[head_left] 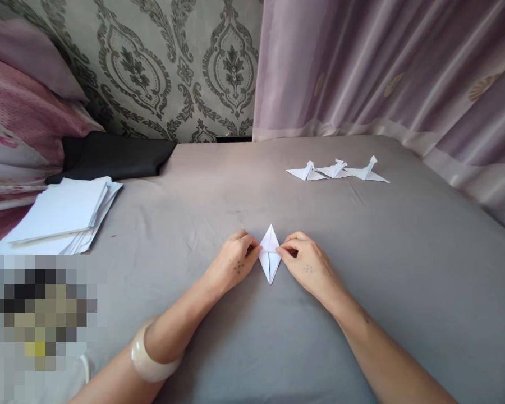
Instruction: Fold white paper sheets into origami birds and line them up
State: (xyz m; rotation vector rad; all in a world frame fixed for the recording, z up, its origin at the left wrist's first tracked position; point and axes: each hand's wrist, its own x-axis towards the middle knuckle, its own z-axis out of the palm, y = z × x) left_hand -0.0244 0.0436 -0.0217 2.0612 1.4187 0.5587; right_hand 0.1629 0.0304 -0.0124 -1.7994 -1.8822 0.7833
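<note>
A white sheet of paper folded into a narrow diamond [270, 264] lies upright-pointed in front of me, with a crease across its middle and a slit down its lower half. My left hand [238, 258] pinches its left corner between thumb and fingers. At the right corner, my right hand [305, 258] grips the paper the same way. Farther back to the right stand three folded white paper birds, the left bird [307, 171], the middle bird [335, 169] and the right bird [368, 170], side by side in a row.
A grey cloth [185, 219] covers the flat surface. On the left lie a stack of white paper [63, 210] and a black folded item [118, 154]. A blurred-out patch hides the lower left. Pinkish curtains [340, 67] hang at the right edge.
</note>
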